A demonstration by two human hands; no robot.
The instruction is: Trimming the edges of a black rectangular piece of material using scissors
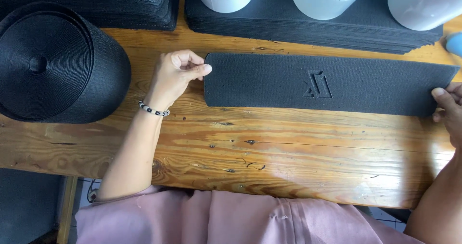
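At the bottom of the frame my pink clothing meets the wooden table [269, 152]. Above it, in the middle, a long black foam strip [269, 83] with a cut-out mark lies flat. My left hand [175, 75] pinches its left end between thumb and curled fingers; my right hand [448, 104], at the right edge, holds its right end. Farther, at the upper left, lies a black webbing roll [53, 63]; along the top, black sheet stacks [308, 25] carry white tape rolls [327, 1].

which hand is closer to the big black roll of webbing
Left. The left hand pinches the left end of the black foam strip, just right of the big black roll. The right hand holds the strip's far right end, well away from it.
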